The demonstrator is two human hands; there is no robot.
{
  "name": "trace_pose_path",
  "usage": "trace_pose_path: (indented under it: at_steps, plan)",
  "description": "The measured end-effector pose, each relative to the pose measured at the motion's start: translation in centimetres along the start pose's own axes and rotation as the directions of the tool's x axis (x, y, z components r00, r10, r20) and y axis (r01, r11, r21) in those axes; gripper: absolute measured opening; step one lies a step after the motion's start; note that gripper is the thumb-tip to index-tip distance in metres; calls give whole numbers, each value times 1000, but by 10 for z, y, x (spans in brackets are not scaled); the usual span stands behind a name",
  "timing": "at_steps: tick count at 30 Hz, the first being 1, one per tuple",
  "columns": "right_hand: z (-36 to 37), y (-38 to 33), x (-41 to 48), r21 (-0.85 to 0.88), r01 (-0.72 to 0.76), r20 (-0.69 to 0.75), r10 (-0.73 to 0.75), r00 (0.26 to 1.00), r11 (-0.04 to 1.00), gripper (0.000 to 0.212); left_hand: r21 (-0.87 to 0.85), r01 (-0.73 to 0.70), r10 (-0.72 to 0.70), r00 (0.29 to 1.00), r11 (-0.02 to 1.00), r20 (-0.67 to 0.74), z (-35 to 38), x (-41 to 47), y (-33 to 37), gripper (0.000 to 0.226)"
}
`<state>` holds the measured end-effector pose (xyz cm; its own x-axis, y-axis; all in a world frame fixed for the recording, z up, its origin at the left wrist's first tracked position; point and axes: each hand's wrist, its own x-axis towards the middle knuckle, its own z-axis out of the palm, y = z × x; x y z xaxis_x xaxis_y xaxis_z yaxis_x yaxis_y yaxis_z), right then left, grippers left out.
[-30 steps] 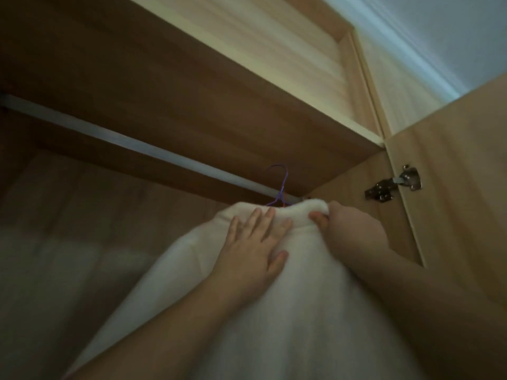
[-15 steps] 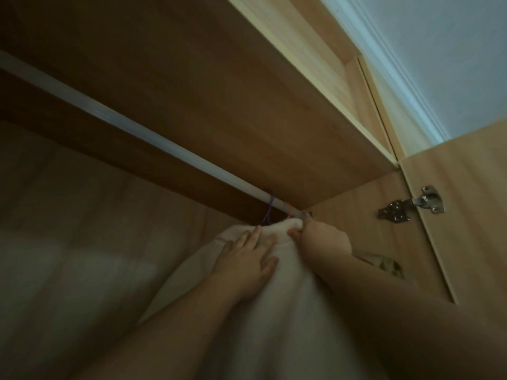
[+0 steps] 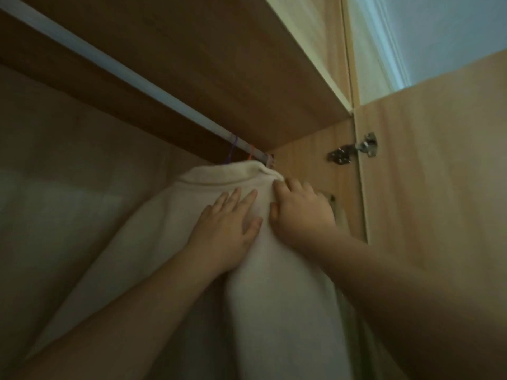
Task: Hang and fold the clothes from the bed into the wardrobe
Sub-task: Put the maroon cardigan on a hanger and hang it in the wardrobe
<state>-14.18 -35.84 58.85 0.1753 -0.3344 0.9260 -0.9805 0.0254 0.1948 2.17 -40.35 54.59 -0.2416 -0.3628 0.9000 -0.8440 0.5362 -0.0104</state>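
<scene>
- Counting from the left: one pale rail point(image 3: 137, 78); two hanger hooks near its right end, a purple hook point(image 3: 232, 149) and an orange hook point(image 3: 251, 153); one cream garment point(image 3: 178, 256); two bare hands; one metal hinge point(image 3: 354, 152).
- The cream garment hangs inside the wardrobe under the rail's right end. It looks soft and thick, with a folded collar on top and a broad drape falling to the lower left. Which hook carries it I cannot tell.
- The left hand point(image 3: 227, 231) lies flat on the cloth, fingers straight and slightly spread.
- The right hand point(image 3: 301, 212), just beside it, grips the garment's right shoulder, thumb in front and fingers curled over the edge.
- A wooden shelf point(image 3: 219, 64) runs above the rail.
- The open door point(image 3: 439, 187) stands at the right, under a pale ceiling point(image 3: 444, 26).
- The light is dim.
</scene>
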Motion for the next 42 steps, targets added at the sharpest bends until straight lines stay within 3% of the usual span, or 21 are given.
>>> trace_pose_path:
  at_steps: [5, 8, 11, 15, 18, 20, 25, 27, 36, 42]
  plan:
    - [-43, 41, -121, -40, -8, 82, 11, 997, 999, 54, -13, -33, 34, 994, 999, 101, 3, -84, 92, 73]
    - [-75, 82, -227, -166, -24, 195, 57, 979, 986, 59, -26, -122, 125, 973, 992, 194, 14, -148, 160, 76]
    - [-117, 127, -343, -241, -124, 322, 200, 926, 963, 61, -156, -131, 174, 935, 979, 308, 27, -219, 234, 74]
    - [-195, 177, -504, -307, -294, 366, 397, 842, 905, 63, -355, -97, 268, 839, 930, 473, 43, -318, 348, 71]
    - [-263, 198, -614, -392, -408, 396, 552, 734, 824, 63, -483, -84, 383, 730, 872, 566, 45, -398, 441, 67]
    - [-309, 206, -677, -459, -483, 418, 661, 624, 746, 61, -555, -79, 461, 659, 828, 594, 45, -446, 498, 67]
    - [-413, 213, -798, -614, -587, 407, 849, 337, 527, 66, -698, -69, 630, 499, 713, 595, 29, -547, 610, 69]
    - [-443, 217, -828, -658, -599, 382, 888, 256, 456, 68, -735, -81, 685, 444, 673, 578, 17, -575, 646, 70]
    - [-508, 247, -923, -734, -649, 232, 972, 41, 202, 60, -816, -140, 815, 267, 561, 515, 39, -649, 765, 68]
    - [-492, 314, -964, -739, -657, 240, 969, -50, 150, 60, -841, -127, 844, 203, 526, 497, 88, -661, 846, 69]
